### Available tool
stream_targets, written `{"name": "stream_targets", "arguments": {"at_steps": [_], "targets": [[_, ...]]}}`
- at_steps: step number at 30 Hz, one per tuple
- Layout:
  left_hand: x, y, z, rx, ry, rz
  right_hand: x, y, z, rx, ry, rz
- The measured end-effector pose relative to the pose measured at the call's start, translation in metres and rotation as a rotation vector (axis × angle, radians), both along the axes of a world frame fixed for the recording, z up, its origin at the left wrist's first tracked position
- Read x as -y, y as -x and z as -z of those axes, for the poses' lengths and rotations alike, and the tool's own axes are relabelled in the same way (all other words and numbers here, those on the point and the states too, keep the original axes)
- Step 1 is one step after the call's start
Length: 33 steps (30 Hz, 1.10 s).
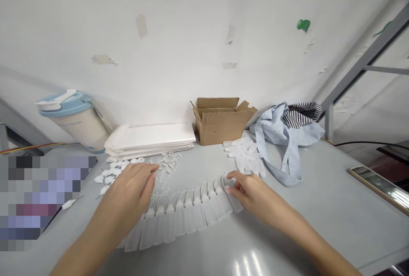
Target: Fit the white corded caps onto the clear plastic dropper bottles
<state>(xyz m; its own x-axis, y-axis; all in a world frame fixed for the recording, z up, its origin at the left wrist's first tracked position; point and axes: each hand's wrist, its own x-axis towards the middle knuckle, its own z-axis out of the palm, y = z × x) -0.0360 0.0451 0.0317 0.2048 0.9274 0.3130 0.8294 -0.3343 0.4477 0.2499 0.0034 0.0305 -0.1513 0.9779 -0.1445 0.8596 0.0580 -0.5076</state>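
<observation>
White translucent strips (180,225), many topped by corded tabs (188,202), lie in a curved row on the desk (322,220), roughly between my hands. Right hand (251,189): at the row's right end, thumb and index parted; can't tell if it touches a cord. Left hand (136,184): by the loose cords (168,163), fingertips close together, can't tell if pinching anything. Step looks like arranging the row; next move probably calls for a light, precise fingertip pinch at the right end.
</observation>
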Motion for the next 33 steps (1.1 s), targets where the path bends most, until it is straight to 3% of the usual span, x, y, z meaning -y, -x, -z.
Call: {"name": "stream_targets", "arguments": {"at_steps": [8,14,33], "targets": [[-0.007,0.005,0.017,-0.232,0.119,0.142,-0.006,-0.004,0.001,-0.025,0.046,0.026],[-0.010,0.005,0.030,-0.264,0.086,0.209,-0.008,-0.007,0.000,-0.026,0.053,0.038],[-0.011,0.004,0.032,-0.250,0.063,0.218,-0.007,-0.007,0.010,-0.223,0.179,0.080]]}}
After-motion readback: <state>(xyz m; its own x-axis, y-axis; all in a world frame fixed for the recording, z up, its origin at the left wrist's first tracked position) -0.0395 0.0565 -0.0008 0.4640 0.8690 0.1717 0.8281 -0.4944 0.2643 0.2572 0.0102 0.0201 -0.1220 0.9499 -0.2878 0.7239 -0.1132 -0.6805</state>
